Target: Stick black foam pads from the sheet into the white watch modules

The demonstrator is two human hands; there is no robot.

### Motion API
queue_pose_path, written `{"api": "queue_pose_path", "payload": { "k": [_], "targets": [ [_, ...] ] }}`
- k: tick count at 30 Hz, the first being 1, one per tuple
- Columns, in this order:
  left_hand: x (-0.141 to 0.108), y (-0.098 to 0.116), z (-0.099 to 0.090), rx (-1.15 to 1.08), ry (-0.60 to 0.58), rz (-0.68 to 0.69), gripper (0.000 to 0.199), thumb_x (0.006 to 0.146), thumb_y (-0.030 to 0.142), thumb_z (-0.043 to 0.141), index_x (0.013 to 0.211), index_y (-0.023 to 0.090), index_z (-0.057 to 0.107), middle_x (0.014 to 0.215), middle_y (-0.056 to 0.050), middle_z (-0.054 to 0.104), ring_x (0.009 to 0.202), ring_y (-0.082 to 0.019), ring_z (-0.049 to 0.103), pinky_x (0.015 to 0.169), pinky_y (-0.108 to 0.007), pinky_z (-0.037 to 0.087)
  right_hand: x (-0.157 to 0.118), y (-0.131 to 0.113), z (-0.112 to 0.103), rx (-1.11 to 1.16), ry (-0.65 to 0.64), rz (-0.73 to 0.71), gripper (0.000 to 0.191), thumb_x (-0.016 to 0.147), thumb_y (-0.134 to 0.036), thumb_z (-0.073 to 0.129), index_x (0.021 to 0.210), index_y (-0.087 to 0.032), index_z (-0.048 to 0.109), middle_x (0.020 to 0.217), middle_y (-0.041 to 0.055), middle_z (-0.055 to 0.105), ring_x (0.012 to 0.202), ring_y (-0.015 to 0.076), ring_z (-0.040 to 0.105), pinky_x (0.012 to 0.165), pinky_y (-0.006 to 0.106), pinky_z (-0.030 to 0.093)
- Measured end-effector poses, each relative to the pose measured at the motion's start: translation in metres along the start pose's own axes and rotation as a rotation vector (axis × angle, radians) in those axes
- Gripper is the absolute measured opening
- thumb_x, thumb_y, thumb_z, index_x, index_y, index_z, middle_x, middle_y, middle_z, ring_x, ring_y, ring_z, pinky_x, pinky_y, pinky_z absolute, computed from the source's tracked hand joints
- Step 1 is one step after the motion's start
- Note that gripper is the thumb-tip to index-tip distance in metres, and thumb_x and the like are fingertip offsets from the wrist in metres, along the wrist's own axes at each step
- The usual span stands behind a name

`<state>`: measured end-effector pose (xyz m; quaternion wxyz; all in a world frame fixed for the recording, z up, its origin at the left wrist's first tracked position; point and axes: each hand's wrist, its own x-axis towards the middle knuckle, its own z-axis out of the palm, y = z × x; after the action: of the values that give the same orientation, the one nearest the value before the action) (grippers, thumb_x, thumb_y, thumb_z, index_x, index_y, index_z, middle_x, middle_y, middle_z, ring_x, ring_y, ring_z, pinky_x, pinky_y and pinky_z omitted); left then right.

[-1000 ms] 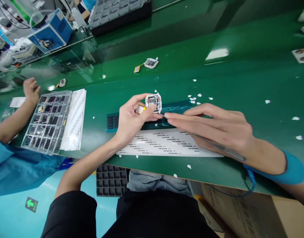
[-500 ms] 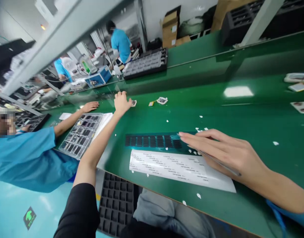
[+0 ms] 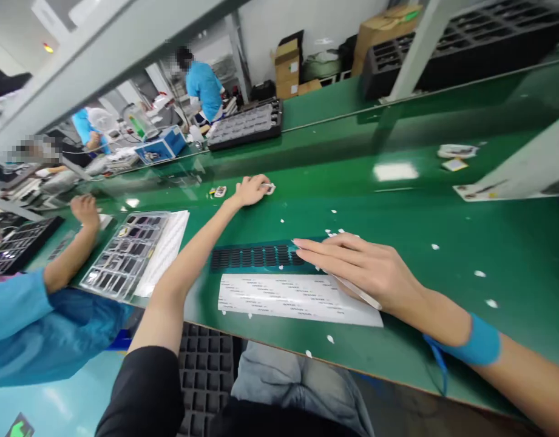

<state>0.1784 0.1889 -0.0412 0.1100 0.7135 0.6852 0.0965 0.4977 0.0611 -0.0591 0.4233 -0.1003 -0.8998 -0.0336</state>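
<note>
The left hand (image 3: 250,192) closes over a small white module (image 3: 269,189) at eleven o'clock, far from the right hand (image 3: 365,267), which pinches tweezers (image 3: 352,287) flat on the surface (image 3: 443,224).

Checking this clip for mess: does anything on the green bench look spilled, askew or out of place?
Yes. Small white paper scraps lie scattered over the green bench, some beside the right hand and the white label sheet. The sheet lies slightly askew to the bench edge.
</note>
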Motion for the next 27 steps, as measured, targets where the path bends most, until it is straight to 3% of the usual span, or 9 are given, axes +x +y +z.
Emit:
{"api": "queue_pose_path", "payload": {
  "k": [4,7,10,13,16,18,20,24,27],
  "targets": [
    [0.0,-0.029,-0.002,-0.15,-0.042,0.05,0.022,0.099,0.029,0.061,0.113,0.016,0.073,0.17,-0.018,0.057,0.156,-0.031,0.052,0.134,-0.046,0.037,0.011,-0.006,-0.006,-0.07,-0.056,-0.021,0.04,0.107,-0.002,0.063,0.141,-0.021,0.07,0.135,0.002,0.081,0.098,0.0181,0.078,0.081,0.032,0.069],
    [-0.001,-0.039,0.004,-0.231,-0.023,0.047,0.023,0.096,0.032,0.064,0.113,0.017,0.07,0.168,-0.018,0.057,0.159,-0.032,0.051,0.136,-0.047,0.036,0.012,-0.005,-0.006,-0.104,-0.067,-0.022,0.027,0.109,-0.005,0.065,0.131,-0.017,0.073,0.129,0.0018,0.084,0.101,0.0195,0.077,0.074,0.03,0.065],
    [0.0,-0.041,0.011,-0.299,0.012,0.055,0.027,0.092,0.029,0.07,0.116,0.016,0.067,0.161,-0.02,0.061,0.155,-0.034,0.054,0.133,-0.047,0.038,0.009,-0.002,-0.006,-0.118,-0.087,-0.008,0.028,0.107,-0.005,0.068,0.131,-0.018,0.073,0.129,0.0001,0.083,0.104,0.0218,0.075,0.071,0.03,0.062],
    [-0.004,-0.038,0.014,-0.389,0.077,0.121,0.027,0.086,0.026,0.078,0.108,0.016,0.065,0.135,-0.019,0.074,0.135,-0.035,0.068,0.122,-0.048,0.049,0.007,0.001,-0.005,-0.14,-0.082,-0.016,0.026,0.107,-0.006,0.07,0.128,-0.019,0.074,0.126,-0.001,0.084,0.102,0.0224,0.075,0.069,0.032,0.062],
    [-0.017,-0.029,0.01,-0.608,0.247,0.117,0.025,0.09,0.036,0.081,0.102,0.021,0.066,0.099,-0.01,0.078,0.106,-0.031,0.076,0.106,-0.047,0.06,0.007,0.001,-0.005,-0.128,-0.085,-0.013,0.024,0.107,-0.006,0.07,0.127,-0.019,0.075,0.124,-0.0016,0.085,0.101,0.0215,0.077,0.069,0.032,0.064],
    [-0.031,-0.019,0.003,-0.851,0.373,0.045,0.024,0.097,0.043,0.077,0.108,0.023,0.068,0.094,-0.006,0.079,0.095,-0.025,0.077,0.096,-0.042,0.065,0.007,0.001,-0.006,-0.098,-0.096,-0.003,0.026,0.108,-0.006,0.069,0.129,-0.02,0.074,0.124,-0.0014,0.085,0.103,0.0211,0.078,0.071,0.032,0.066],
    [-0.051,-0.006,-0.006,-1.105,0.426,-0.031,0.018,0.102,0.039,0.072,0.112,0.024,0.069,0.099,-0.005,0.08,0.087,-0.019,0.077,0.09,-0.034,0.066,0.007,0.001,-0.006,-0.075,-0.093,-0.002,0.031,0.107,-0.005,0.069,0.132,-0.022,0.072,0.124,-0.0008,0.085,0.105,0.0208,0.079,0.073,0.032,0.067],
    [-0.104,0.025,-0.014,-1.369,0.271,-0.106,0.012,0.108,0.033,0.067,0.104,0.021,0.065,0.096,-0.002,0.081,0.061,-0.008,0.067,0.073,-0.023,0.063,0.005,0.003,-0.005,-0.058,-0.053,-0.002,0.033,0.106,-0.007,0.072,0.136,-0.021,0.069,0.116,0.0016,0.085,0.101,0.0225,0.081,0.073,0.033,0.068],
    [-0.145,0.049,-0.006,-1.373,0.093,-0.027,0.024,0.105,0.044,0.075,0.106,0.021,0.066,0.09,0.0,0.081,0.044,-0.003,0.053,0.057,-0.022,0.057,0.004,0.001,-0.003,0.027,-0.014,0.054,0.024,0.11,-0.01,0.065,0.13,-0.022,0.07,0.109,0.0046,0.085,0.097,0.0238,0.081,0.079,0.035,0.069]
  ]
}}
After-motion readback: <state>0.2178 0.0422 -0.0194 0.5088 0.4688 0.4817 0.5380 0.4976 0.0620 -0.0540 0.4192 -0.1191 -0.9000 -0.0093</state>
